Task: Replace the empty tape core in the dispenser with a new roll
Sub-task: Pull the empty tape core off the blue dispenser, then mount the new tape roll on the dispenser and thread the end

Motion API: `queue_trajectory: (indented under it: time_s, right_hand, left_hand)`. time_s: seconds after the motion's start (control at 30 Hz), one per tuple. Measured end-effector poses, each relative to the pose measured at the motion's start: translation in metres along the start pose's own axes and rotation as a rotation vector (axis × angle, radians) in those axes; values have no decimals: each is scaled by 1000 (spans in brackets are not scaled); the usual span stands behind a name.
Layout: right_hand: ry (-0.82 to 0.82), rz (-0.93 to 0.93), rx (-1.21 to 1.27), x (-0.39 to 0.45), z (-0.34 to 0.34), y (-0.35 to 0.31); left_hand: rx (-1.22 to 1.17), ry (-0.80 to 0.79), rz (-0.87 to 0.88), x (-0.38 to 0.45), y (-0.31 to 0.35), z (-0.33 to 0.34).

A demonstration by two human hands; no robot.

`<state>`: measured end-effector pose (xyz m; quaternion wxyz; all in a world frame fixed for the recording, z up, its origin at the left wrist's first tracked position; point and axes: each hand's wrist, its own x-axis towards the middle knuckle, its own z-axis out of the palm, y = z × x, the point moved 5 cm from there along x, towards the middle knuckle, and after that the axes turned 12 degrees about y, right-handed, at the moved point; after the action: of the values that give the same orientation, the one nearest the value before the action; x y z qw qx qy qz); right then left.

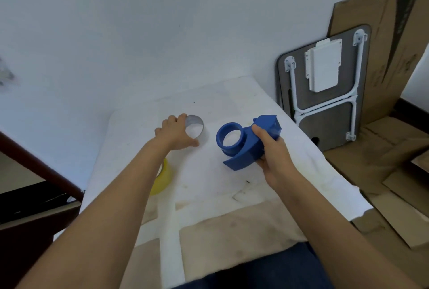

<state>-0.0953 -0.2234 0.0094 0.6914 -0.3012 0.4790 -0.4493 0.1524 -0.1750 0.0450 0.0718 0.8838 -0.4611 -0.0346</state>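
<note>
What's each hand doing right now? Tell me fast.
Left hand: closed around the empty tape core.
Right hand: closed on the blue dispenser, held above the table.

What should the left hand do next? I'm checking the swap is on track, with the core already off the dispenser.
Probably let go of the empty core on the cloth and reach back for the yellow roll under the left forearm. The right hand holds the blue dispenser with its hub bare.

The right hand grips the blue dispenser, its hub bare. Just left of that grip, the left hand holds the empty core on the bench. A yellow roll lies under the left forearm.
</note>
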Motion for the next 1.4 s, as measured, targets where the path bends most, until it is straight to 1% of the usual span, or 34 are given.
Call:
queue_trajectory:
  time_s: [0.1, 0.3, 0.37, 0.5, 0.6, 0.67, 0.73, 0.83, 0.9, 0.97, 1.1, 1.13, 1.17, 1.3, 1.4]
  right_hand:
    - [-10, -9, -29, 8, 2, 2]
    - [11, 9, -76, 12, 0, 9]
    - [9, 15, -83, 9, -1, 11]
    - [-47, 25, -104, -3, -2, 16]
    - [-120, 33, -106, -20, 4, 22]
    - [-160, 39, -118, -32, 9, 28]
    - [-194, 45, -136, -44, 14, 35]
    - [-213, 58, -148, -60, 19, 44]
    - [-218, 66, -146, -69, 20, 49]
    - [-216, 78, -143, -77, 18, 54]
    - [-186, 100, -109, -88, 12, 59]
    - [-182, 98, -105, -90, 11, 58]
    - [-174, 97, -104, -91, 11, 57]
    - [-171, 85, -116, -95, 10, 54]
    - [-164, 90, -109, -96, 9, 54]
  left_hand:
    - [24, -58, -11, 10, 0, 14]
    - [-16, -74, -2, 10, -1, 18]
    - [-47, -37, 15, 2, -3, 10]
    - [-176, 121, 28, -34, -18, -11]
    - [-330, 215, -54, -74, -46, -15]
    - [-431, 257, -144, -98, -65, -12]
    - [-482, 280, -236, -119, -84, -5]
    - [-489, 245, -341, -137, -105, 12]
    - [-533, 189, -370, -142, -110, 22]
    - [-609, 168, -381, -144, -109, 27]
    - [-823, 205, -424, -143, -101, 26]
    - [-838, 218, -443, -141, -100, 26]
    - [-817, 233, -463, -139, -99, 26]
    - [-591, 253, -490, -134, -95, 30]
    - [-581, 280, -487, -136, -94, 33]
